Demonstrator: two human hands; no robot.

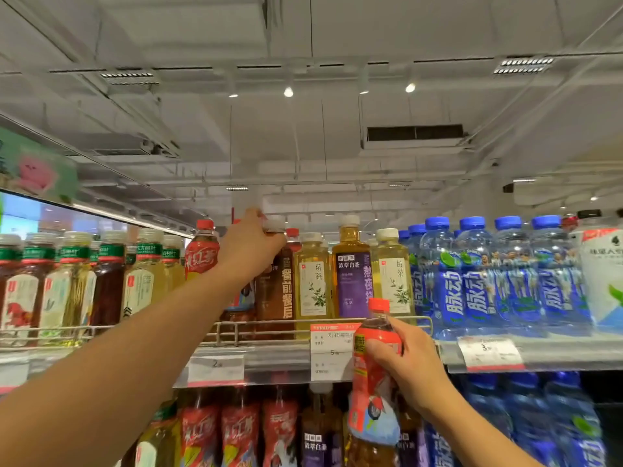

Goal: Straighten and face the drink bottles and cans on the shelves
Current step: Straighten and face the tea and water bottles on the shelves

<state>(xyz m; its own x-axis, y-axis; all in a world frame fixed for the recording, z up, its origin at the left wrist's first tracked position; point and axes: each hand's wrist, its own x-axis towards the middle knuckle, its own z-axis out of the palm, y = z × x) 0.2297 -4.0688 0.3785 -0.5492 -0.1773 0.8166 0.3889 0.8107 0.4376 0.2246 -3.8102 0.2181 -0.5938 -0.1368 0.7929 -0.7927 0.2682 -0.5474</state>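
Observation:
My left hand (251,246) reaches up to the top shelf and grips the neck of a brown tea bottle with a white cap (274,288). My right hand (403,360) holds a red-labelled iced tea bottle with a red cap (374,352) upright in front of the shelf edge. Another red-capped iced tea bottle (201,251) stands just left of my left hand. To the right of the brown bottle stand a pale yellow tea bottle (312,281), a purple-labelled tea bottle (352,274) and another pale yellow one (392,278).
Green-banded tea bottles (101,274) fill the shelf's left part, blue sports drink bottles (488,281) its right. A wire rail (236,326) and price tags (332,352) line the shelf front. More red, purple and blue bottles stand on the shelf below (242,429).

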